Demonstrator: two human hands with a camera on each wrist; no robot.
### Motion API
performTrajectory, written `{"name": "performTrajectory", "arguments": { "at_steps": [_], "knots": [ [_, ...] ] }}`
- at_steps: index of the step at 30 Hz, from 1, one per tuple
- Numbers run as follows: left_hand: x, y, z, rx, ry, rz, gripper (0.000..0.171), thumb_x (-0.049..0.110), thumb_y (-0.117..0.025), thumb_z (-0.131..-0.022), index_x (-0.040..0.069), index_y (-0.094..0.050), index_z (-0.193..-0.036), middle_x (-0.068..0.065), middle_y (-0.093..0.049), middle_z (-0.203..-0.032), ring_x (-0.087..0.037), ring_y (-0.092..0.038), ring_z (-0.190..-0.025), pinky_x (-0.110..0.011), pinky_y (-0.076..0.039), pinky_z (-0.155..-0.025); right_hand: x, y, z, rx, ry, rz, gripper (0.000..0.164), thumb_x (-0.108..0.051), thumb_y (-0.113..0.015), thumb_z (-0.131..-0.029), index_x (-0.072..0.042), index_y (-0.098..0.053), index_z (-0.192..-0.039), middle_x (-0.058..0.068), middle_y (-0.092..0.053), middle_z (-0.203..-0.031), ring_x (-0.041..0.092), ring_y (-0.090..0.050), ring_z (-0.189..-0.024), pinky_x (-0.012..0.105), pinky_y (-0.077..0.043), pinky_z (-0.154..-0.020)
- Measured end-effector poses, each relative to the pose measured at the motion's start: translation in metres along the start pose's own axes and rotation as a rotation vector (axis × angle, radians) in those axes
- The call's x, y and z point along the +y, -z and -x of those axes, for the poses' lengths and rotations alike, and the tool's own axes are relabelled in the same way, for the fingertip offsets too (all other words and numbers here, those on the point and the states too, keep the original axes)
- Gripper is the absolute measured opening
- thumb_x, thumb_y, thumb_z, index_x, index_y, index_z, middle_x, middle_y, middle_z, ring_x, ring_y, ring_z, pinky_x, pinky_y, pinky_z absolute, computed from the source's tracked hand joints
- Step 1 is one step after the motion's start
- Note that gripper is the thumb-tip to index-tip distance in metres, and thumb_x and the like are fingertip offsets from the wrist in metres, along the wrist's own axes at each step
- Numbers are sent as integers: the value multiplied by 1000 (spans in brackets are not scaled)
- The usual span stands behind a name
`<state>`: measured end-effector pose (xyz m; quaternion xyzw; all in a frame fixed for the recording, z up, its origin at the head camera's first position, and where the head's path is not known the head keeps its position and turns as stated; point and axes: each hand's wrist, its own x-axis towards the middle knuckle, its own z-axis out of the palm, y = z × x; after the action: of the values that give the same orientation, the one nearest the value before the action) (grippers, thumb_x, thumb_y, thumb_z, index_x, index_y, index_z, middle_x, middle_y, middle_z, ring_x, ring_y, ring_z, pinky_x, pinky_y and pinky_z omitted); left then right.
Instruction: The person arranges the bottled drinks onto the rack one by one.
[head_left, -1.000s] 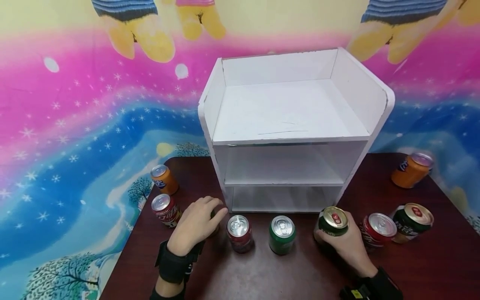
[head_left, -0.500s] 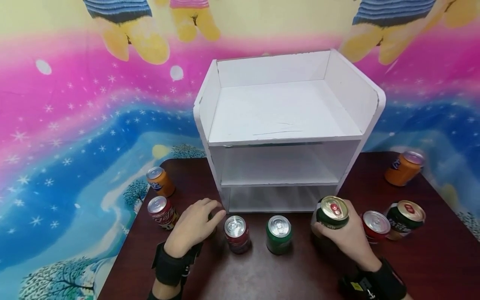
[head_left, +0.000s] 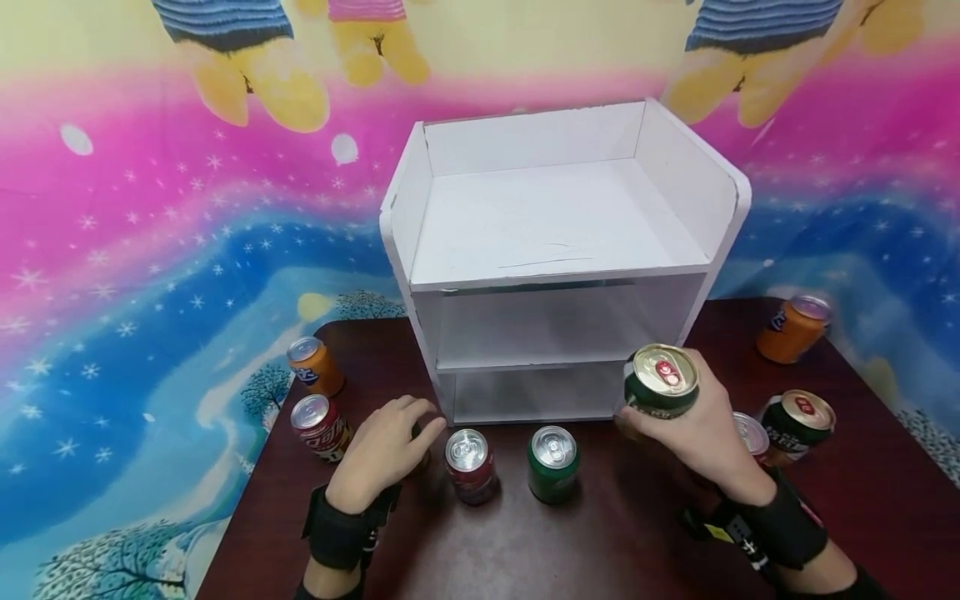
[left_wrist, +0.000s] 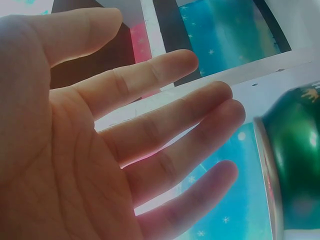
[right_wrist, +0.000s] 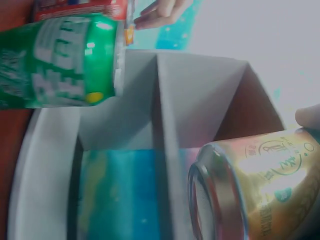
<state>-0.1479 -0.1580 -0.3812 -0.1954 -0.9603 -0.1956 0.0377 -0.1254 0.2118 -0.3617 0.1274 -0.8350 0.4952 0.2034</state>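
Observation:
My right hand [head_left: 701, 429] grips a green and gold drink can [head_left: 660, 387] by its side, raised in front of the right end of the white shelf [head_left: 480, 279]. In the right wrist view that can [right_wrist: 275, 185] shows its gold side, a fingertip at its edge. My left hand [head_left: 386, 454] hovers at the left with fingers extended. Under it a dark can [head_left: 420, 458] is mostly hidden; the left wrist view has a green can [left_wrist: 300, 160] beyond the outstretched fingers. A dark red can [head_left: 470, 471] and a green can [head_left: 553, 467] stand between the hands.
At the left table edge stand an orange can [head_left: 317, 367] and a red can [head_left: 322, 429]. To the right are another orange can [head_left: 791, 333], a green and gold can [head_left: 797, 429] and a red can [head_left: 752, 435] partly behind my right hand.
My right hand has lifted the green and gold can up from the table toward the shelf. The left hand stays about where it was. The head view has shifted slightly.

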Motion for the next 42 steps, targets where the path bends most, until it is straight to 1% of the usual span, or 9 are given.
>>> {"name": "performTrajectory", "arguments": {
  "at_steps": [3, 8, 10, 18, 25, 29, 34, 38, 42],
  "knots": [
    [0, -1, 0, -1, -2, 4, 34, 34, -57, -95, 8, -65, -116, -7, -63, -110, -23, -59, -100, -41, -48, -82, -10, 5, -9, -31, 25, -9, 74, 1, -84, -65, -3, -44, -128, -1, -54, -110, 5, -54, -97, 13, -41, -80],
    [2, 1, -1, -2, 6, 9, 34, 34, -57, -95, 9, -66, -116, -7, -62, -110, -23, -59, -100, -42, -48, -83, -30, 14, -23, -102, 32, -40, 74, 0, -80, -71, -7, -40, -134, 0, -51, -115, 6, -54, -101, 15, -43, -83],
    [2, 2, -1, -4, 12, 12, 34, 33, -58, -94, 8, -65, -116, -8, -63, -110, -24, -59, -100, -42, -48, -83, -38, 18, -28, -122, 37, -47, 75, 1, -79, -72, -8, -39, -135, 1, -49, -117, 8, -53, -103, 15, -43, -83],
    [1, 2, 0, -33, 30, 19, 36, 34, -56, -95, 7, -65, -117, -9, -63, -110, -24, -59, -99, -42, -48, -82, -73, 23, -55, -149, 44, -30, 75, -4, -80, -73, -7, -39, -136, 4, -50, -119, 10, -51, -103, 14, -43, -80],
    [2, 2, 0, -36, 50, 18, 35, 35, -57, -94, 9, -66, -116, -7, -63, -109, -22, -59, -99, -41, -48, -82, -100, 26, -80, -214, 74, -92, 67, -4, -77, -77, -9, -42, -134, 4, -50, -120, 16, -49, -105, 21, -41, -84],
    [2, 2, 0, -31, 59, 19, 35, 35, -58, -94, 9, -66, -115, -8, -63, -109, -22, -59, -99, -42, -48, -84, -114, 26, -90, -222, 84, -102, 67, -6, -78, -77, -11, -42, -134, 3, -51, -121, 17, -48, -108, 26, -39, -90],
    [2, 2, -1, -37, 47, 13, 35, 35, -57, -94, 9, -66, -115, -8, -63, -109, -22, -59, -98, -41, -48, -83, -128, 22, -102, -240, 100, -108, 70, -11, -79, -77, -14, -42, -135, 2, -51, -122, 15, -48, -111, 35, -37, -96],
    [3, 2, -1, -38, 39, 11, 35, 35, -57, -94, 8, -66, -115, -9, -63, -108, -22, -60, -98, -41, -48, -82, -134, 17, -113, -244, 88, -162, 68, -10, -79, -76, -14, -44, -134, 2, -52, -121, 17, -49, -109, 37, -37, -95],
    [3, 2, -1, -27, 33, 7, 34, 34, -57, -94, 9, -66, -114, -8, -64, -106, -22, -60, -96, -41, -49, -80, -138, 11, -126, -231, 72, -170, 71, -14, -80, -76, -13, -43, -135, 3, -52, -124, 16, -49, -110, 37, -36, -98]
  ]
}}
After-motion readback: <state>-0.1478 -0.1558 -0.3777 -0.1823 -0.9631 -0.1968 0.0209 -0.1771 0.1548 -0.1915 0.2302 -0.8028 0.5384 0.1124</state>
